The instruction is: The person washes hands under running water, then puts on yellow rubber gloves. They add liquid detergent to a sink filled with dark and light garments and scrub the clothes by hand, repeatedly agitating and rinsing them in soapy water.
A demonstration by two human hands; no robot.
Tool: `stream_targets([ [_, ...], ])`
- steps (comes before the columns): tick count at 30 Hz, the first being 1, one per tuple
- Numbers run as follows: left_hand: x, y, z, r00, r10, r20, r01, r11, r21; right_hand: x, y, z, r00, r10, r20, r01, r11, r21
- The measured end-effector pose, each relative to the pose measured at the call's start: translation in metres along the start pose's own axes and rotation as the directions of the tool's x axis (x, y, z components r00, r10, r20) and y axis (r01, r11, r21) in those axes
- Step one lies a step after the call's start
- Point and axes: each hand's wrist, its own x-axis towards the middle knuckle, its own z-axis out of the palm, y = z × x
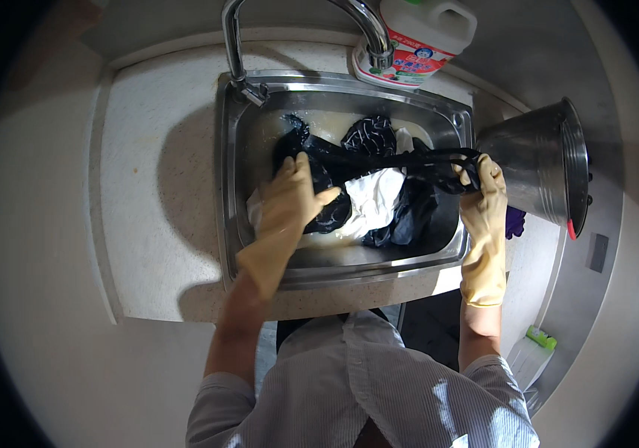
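Observation:
In a stainless steel sink (342, 274) lie wet dark and white clothes in cloudy water. My right hand (482, 187), in a yellowish rubber glove, grips one end of a black wet garment (375, 161) above the sink's right rim. The garment stretches leftward across the basin. My left hand (297, 187), gloved alike, rests over dark cloth at the left of the basin with the thumb spread; whether its fingertips grip the cloth is unclear. A white cloth (375, 196) lies between the hands, and a dark patterned cloth (371, 136) is behind the stretched garment.
A chrome faucet (378, 45) arches over the back of the sink. Behind it stands a white plastic jug (403, 59) with a red label. A metal bucket (532, 162) lies tipped at the right, near a purple cloth (515, 221). The speckled countertop (140, 196) extends left.

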Motion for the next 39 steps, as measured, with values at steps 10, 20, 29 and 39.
stream_targets([
  [10, -0.029, -0.011, 0.035, 0.998, -0.061, -0.022, 0.059, 0.996, -0.065, 0.03, 0.09, 0.085, 0.934, 0.306, 0.187, 0.087, 0.313, -0.946],
  [20, -0.05, -0.042, -0.056, 0.98, -0.201, -0.011, 0.201, 0.979, -0.028, 0.031, 0.19, 0.05, 0.929, -0.282, 0.239, 0.367, 0.629, -0.686],
  [29, 0.118, 0.028, 0.014, 0.662, 0.749, -0.018, -0.75, 0.661, -0.031, -0.011, 0.036, 0.047, 0.737, -0.04, 0.675, 0.56, 0.595, -0.576],
  [39, 0.059, -0.018, -0.08, 0.895, 0.434, -0.104, -0.435, 0.799, -0.416, -0.005, 0.001, -0.006, 0.824, 0.32, 0.468, 0.01, 0.817, -0.577],
])
